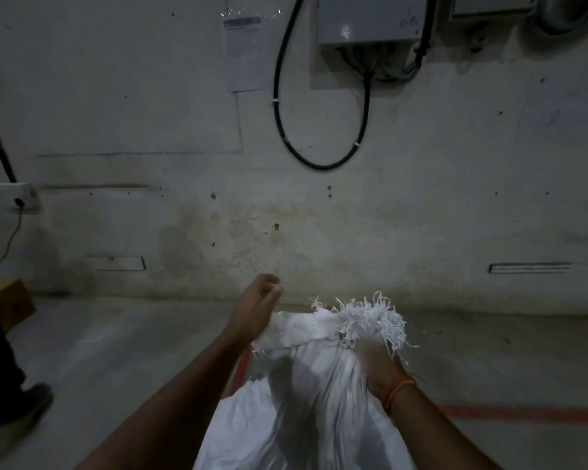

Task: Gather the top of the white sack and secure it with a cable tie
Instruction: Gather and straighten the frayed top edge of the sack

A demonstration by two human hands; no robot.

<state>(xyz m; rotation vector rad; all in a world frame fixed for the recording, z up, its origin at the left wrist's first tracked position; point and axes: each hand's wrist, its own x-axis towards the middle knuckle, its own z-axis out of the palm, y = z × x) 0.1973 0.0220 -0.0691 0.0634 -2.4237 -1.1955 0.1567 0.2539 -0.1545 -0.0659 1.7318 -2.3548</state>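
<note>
Gathering: white sack [313, 401] neck clenched by right hand [381, 364], lower centre | left hand [255, 310] pinching rim | risk: frayed top slips, no cable tie seen.

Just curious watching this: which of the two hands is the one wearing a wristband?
The right hand, gripping the gathered neck of the white sack, wears an orange band. The left hand's wrist is bare.

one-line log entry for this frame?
phase: gathering | right hand: gripping sack neck under frayed top | left hand: holding sack's top edge | cable tie: not seen
</note>
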